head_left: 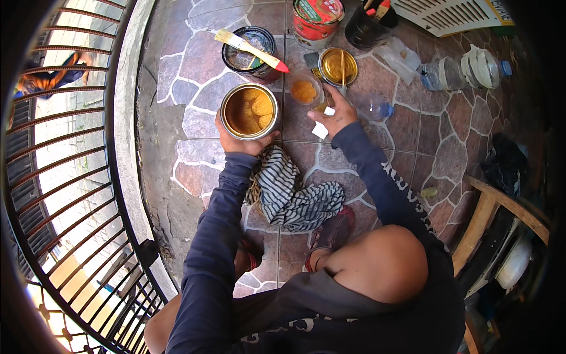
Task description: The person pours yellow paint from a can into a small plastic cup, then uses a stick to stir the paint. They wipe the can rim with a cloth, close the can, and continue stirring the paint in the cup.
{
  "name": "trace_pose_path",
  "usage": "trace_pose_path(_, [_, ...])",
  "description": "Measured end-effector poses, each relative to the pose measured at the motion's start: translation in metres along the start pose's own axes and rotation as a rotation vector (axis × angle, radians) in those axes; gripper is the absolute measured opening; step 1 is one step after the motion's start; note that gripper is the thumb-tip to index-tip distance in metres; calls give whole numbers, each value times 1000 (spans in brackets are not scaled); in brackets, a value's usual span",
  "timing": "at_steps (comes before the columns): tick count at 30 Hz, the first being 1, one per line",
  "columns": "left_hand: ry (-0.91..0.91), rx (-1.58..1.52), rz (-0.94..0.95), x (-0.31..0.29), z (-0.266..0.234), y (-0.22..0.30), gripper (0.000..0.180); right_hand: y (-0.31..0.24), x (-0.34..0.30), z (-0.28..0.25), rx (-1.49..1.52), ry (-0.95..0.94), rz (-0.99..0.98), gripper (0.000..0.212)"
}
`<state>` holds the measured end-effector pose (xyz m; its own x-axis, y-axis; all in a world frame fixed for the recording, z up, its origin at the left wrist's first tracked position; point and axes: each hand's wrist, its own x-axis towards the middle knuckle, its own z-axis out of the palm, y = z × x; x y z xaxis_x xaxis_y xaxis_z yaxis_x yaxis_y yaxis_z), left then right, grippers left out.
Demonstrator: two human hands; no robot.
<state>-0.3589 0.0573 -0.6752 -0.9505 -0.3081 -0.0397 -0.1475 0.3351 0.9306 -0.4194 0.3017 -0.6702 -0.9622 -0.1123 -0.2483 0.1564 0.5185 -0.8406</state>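
My left hand (239,140) is wrapped round an open metal tin (250,134), with thick yellow-orange paint (259,106) inside. My right hand (341,118) has its fingers apart beside a clear plastic cup (319,94) of orange paint. Two small white pieces (320,130) show at its fingers; whether they are stuck on is unclear. Just beyond the fingertips lies a round gold lid (333,66) with a thin brush or stick (343,68) across it. A paintbrush (253,52) with a red-tipped handle rests over a dark paint bucket (259,74) behind the tin.
A red-labelled pail (317,23) and a black container (370,26) of tools stand at the back. Plastic bottles (439,76) lie to the right. Striped cloth (295,197) sits on the tiles by my feet. A barred railing (112,153) bounds the left; a wooden frame (480,212) stands at right.
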Motion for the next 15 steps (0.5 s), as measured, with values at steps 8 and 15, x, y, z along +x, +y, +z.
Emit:
trace_pose_path(8, [-76,-463,-211,-12,-12,-2,111,-19,11,25,61,74,43,91])
trace_pose_path(15, [-146,-104,77,-20,-25,10,90,-25,16,23,254,-97,244,91])
